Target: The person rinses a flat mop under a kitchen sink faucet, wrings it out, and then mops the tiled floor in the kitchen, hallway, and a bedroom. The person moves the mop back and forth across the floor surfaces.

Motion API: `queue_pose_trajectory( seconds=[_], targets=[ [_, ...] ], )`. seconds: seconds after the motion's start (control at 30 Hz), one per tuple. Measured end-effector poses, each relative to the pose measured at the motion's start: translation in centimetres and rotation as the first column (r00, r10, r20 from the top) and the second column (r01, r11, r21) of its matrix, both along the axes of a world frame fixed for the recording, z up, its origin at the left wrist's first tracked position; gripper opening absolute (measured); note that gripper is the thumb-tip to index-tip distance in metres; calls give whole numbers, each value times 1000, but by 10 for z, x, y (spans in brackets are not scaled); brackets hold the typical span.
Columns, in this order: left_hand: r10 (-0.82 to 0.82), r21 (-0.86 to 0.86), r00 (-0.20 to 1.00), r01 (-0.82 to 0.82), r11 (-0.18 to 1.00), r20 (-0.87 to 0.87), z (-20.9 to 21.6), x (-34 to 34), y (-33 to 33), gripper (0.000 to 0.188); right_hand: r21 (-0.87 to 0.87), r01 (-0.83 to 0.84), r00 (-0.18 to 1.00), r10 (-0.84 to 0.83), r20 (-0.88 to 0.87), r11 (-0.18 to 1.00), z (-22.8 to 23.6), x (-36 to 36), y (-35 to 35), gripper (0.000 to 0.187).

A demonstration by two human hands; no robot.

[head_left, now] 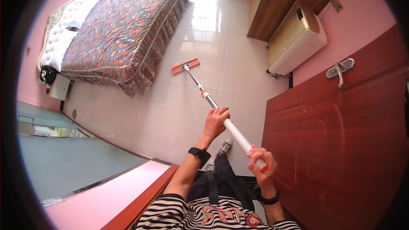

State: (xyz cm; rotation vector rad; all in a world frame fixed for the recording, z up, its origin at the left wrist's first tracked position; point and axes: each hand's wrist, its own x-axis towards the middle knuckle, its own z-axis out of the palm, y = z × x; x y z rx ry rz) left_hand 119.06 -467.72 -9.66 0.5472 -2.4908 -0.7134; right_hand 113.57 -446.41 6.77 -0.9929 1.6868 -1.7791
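Note:
A flat mop (238,135) slants across the middle of the view, with a white grip, a metal pole and orange rings. Its orange and grey flat head (185,65) rests on the tiled floor beside the bed's skirt. My left hand (216,121) is wrapped round the pole at the upper end of the white grip. Lower down, my right hand (262,162) closes round the grip's near end, by its red cap. Both wrists wear dark bands.
A bed with a floral cover (123,30) stands at the left. To the right are a gold and white appliance (296,38), a wooden cabinet (272,4) and an open reddish door (332,132). A bluish glass panel (81,166) and door frame (140,198) lie near left.

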Motion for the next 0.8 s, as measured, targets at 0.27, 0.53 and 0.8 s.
queue_pose_trajectory(
  seconds=[0.27, 0.53, 0.8],
  targets=[
    [-74, 237, 990, 102, 966, -122, 16, -65, 60, 18, -224, 107, 994, -109, 4, 969, 119, -99, 71, 41],
    [-104, 153, 995, 105, 983, -11, 41, -104, 44, 18, -488, -114, 989, 144, 23, 865, 126, -168, 45, 30],
    [436, 85, 900, -435, 896, 15, -26, -153, -154, 27, -281, -203, 961, 246, 127, 938, 43, -208, -138, 23]
  ],
)
